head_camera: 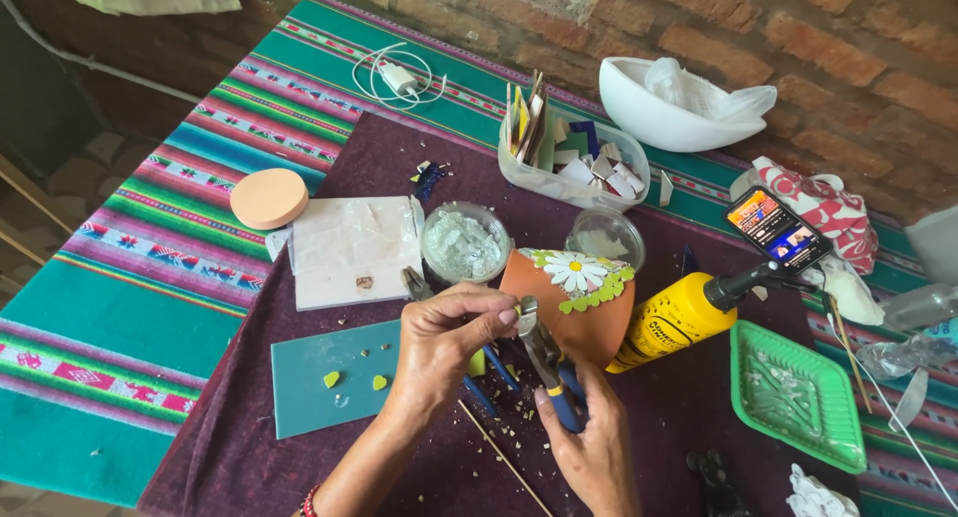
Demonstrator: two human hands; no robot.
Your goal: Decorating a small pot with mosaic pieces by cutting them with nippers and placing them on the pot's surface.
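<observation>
The right hand (pixel 589 442) is closed around the blue handles of the nippers (pixel 544 362), whose jaws point up toward the left hand (pixel 444 342); that hand is pinched shut, thumb and fingertips gripping a small yellow-green tile piece (pixel 477 362) right at the tool's tip. To nip cleanly, I judge the piece should sit only partly inside the jaws, held steady and low over the tabletop (pixel 249 447), so chips drop among the crumbs beneath both hands. The flower pot (pixel 574 302) with its daisy mosaic lies just beyond the hands, the yellow glue bottle (pixel 674 322) beside it to the right.
</observation>
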